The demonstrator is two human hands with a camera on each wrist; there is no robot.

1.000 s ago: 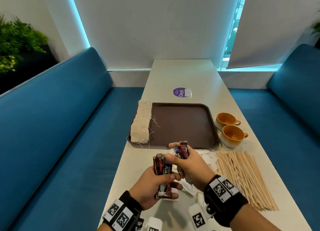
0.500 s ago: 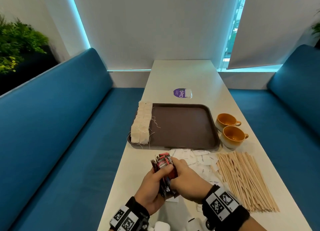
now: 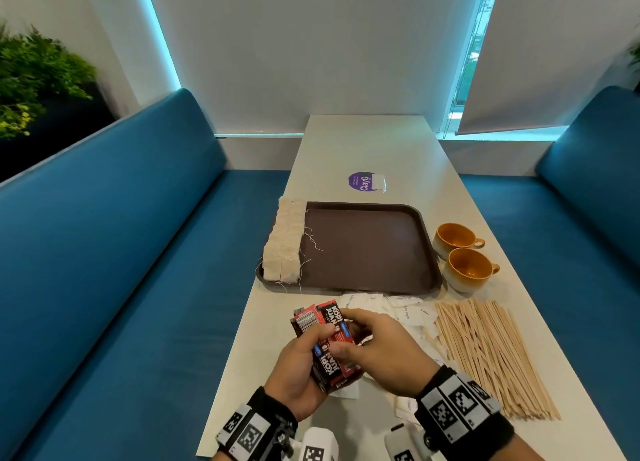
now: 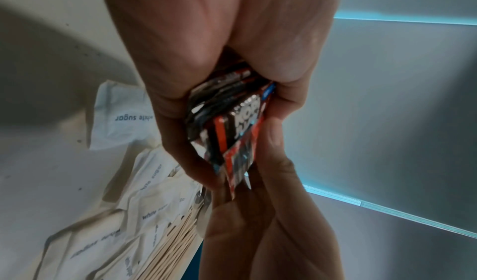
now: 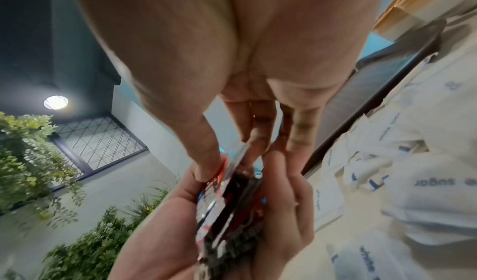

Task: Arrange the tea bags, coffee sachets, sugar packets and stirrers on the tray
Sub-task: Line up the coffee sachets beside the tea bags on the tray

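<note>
Blue bench seats flank the long pale worktop I am looking down on, with a white wall at its far end. My left hand is curled round a bundle of red and black coffee sachets, thumb across the front, holding them above the worktop just short of the tray's near edge. My right hand meets the same bundle, thumb and fingertips pinching the sachets on the side away from the left hand; the right wrist view shows the thumb pressed on the top sachet's edge.

Beyond the hands lies the brown tray. Along its left edge stands a row of tea bags, their strings trailing onto the tray floor. White sugar packets are scattered on the worktop between the tray and my hands. Wooden stirrers lie in a loose sheaf near the tray's right front corner. Two orange cups stand just beside the tray's right edge.
</note>
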